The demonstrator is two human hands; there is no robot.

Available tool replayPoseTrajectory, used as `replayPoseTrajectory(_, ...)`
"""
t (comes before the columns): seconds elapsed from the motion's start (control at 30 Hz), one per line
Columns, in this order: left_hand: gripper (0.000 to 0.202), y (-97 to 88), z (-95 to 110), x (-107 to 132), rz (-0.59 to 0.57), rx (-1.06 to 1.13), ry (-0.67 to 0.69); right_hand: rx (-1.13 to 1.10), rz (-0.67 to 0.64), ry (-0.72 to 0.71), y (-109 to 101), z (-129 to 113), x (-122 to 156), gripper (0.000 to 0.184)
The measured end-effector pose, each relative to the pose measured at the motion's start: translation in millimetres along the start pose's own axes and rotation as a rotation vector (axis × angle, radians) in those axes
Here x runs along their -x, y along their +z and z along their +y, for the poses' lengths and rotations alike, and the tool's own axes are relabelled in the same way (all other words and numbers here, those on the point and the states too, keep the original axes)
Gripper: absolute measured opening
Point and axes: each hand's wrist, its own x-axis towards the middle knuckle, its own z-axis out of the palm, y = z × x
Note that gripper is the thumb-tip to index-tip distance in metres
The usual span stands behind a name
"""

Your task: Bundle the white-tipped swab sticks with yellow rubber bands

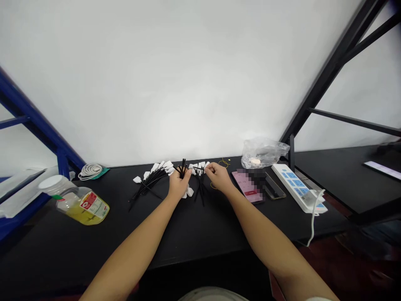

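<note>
A loose pile of black-handled swabs with white flat tips [153,179] lies on the black table [94,251], left of my hands. My left hand [179,184] is shut on a small upright bunch of these black sticks [183,168]. My right hand [219,177] pinches a single black stick [199,168] that runs sideways towards the bunch. Under and between my hands lies a second cluster of swabs [199,186]. Some of its sticks are hidden by my fingers.
Thin yellow rubber bands [223,163] lie behind my right hand. To the right are a pink card [245,186], a phone [275,187], a white power strip [296,187] and a plastic bag [263,152]. A yellow-filled bottle [82,205] lies on the left, near a coiled white cable [90,171].
</note>
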Motion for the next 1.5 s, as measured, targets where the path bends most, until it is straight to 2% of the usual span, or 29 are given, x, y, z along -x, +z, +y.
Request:
replayPoseTrajectory(0.1, 0.022, -0.9, -0.3, 0.8, -0.041, 0.019, 0.072, -0.378, -0.051, -0.059, 0.1, -5.1, 2.4, 0.022)
replayPoseTrajectory(0.2, 0.038, 0.0, 0.3, 3.6, -0.178, 0.05, 0.086, -0.675, -0.165, -0.063, -0.5, -12.9, 5.5, 0.028)
replayPoseTrajectory(0.27, 0.034, 1.9, 0.1, 5.7, -0.281, 0.036, 0.045, -0.797, -0.199, -0.075, -1.2, -15.7, 5.9, 0.031)
replayPoseTrajectory(0.33, 0.024, 3.8, -0.5, 7.0, -0.326, 0.017, -0.003, -0.818, -0.208, -0.082, -2.0, -14.1, 4.8, 0.042)
replayPoseTrajectory(0.4, 0.022, 5.0, -1.3, 7.0, -0.29, 0.03, -0.05, -0.669, -0.194, -0.092, -2.5, -8.0, 3.1, 0.047)
replayPoseTrajectory(0.47, 0.025, 5.4, -1.6, 6.0, -0.203, 0.071, -0.094, -0.341, -0.197, -0.142, -1.8, 0.4, 2.4, 0.036)
replayPoseTrajectory(0.57, 0.029, 5.4, -0.2, 3.8, -0.08, 0.174, -0.111, 0.145, -0.316, -0.277, 3.0, 10.3, 4.6, 0.031)
replayPoseTrajectory(0.63, 0.029, 5.3, 2.1, 2.9, -0.028, 0.25, -0.106, 0.304, -0.414, -0.335, 7.2, 12.3, 7.0, 0.033)
replayPoseTrajectory(0.83, 0.028, 5.6, 6.2, 3.1, 0.022, 0.36, -0.069, 0.451, -0.479, -0.344, 7.0, 5.2, 10.5, 0.033)
replayPoseTrajectory(1.07, 0.027, 6.7, 0.6, -0.1, -0.142, 0.246, -0.134, 0.479, -0.475, -0.349, 3.4, 6.1, 9.9, 0.03)
replayPoseTrajectory(1.13, 0.031, 6.3, 0.2, -1.0, -0.124, 0.268, -0.154, 0.449, -0.459, -0.36, 4.6, 8.0, 8.5, 0.027)
replayPoseTrajectory(1.2, 0.033, 5.1, 0.7, -1.0, -0.049, 0.282, -0.158, 0.388, -0.416, -0.365, 5.6, 9.2, 6.9, 0.023)
replayPoseTrajectory(1.27, 0.033, 3.4, 1.8, -0.5, 0.043, 0.272, -0.15, 0.301, -0.328, -0.369, 5.8, 8.6, 5.6, 0.021)
replayPoseTrajectory(1.33, 0.033, 1.8, 3.0, 0.1, 0.088, 0.248, -0.136, 0.207, -0.187, -0.373, 4.6, 6.1, 5.0, 0.02)
replayPoseTrajectory(1.5, 0.029, 1.4, 3.9, -0.8, -0.036, 0.089, -0.13, -0.004, 0.217, -0.334, -2.1, -4.4, 7.5, 0.023)
